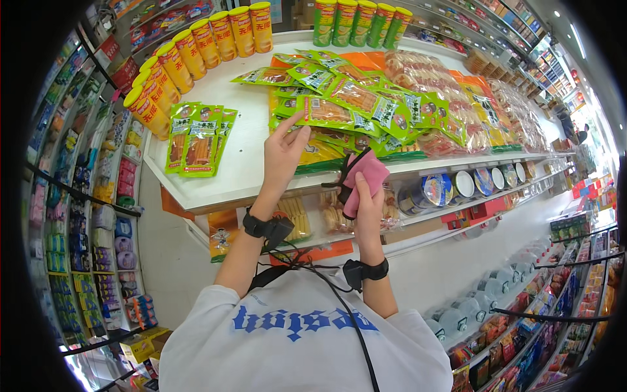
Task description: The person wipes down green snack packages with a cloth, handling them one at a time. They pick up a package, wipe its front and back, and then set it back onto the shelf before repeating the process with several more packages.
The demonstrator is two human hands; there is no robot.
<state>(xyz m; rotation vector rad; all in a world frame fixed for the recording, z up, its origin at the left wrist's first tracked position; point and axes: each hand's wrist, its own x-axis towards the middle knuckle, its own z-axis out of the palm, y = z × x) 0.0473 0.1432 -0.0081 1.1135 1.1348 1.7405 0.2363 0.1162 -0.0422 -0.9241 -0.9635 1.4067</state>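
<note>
My left hand (284,154) is at the left edge of a heap of green snack packets (362,95), index finger and thumb apart by the end of one packet. Whether the fingertips touch that packet is unclear. A folded pink cloth (367,171) with black edging is held in my right hand (368,206), above the front edge of the white display table (250,147). Several more green packets (200,139) lie overlapping at the table's left end, apart from the heap. Under the heap, larger yellow and orange bags (316,153) are partly hidden.
Yellow canisters (191,54) line the table's back left edge, with green canisters (360,23) farther right. Clear bags of snacks (431,93) cover the right part. Below are tubs (437,188) on a lower shelf. Stocked shelves (88,196) and large water bottles (463,313) flank the aisle.
</note>
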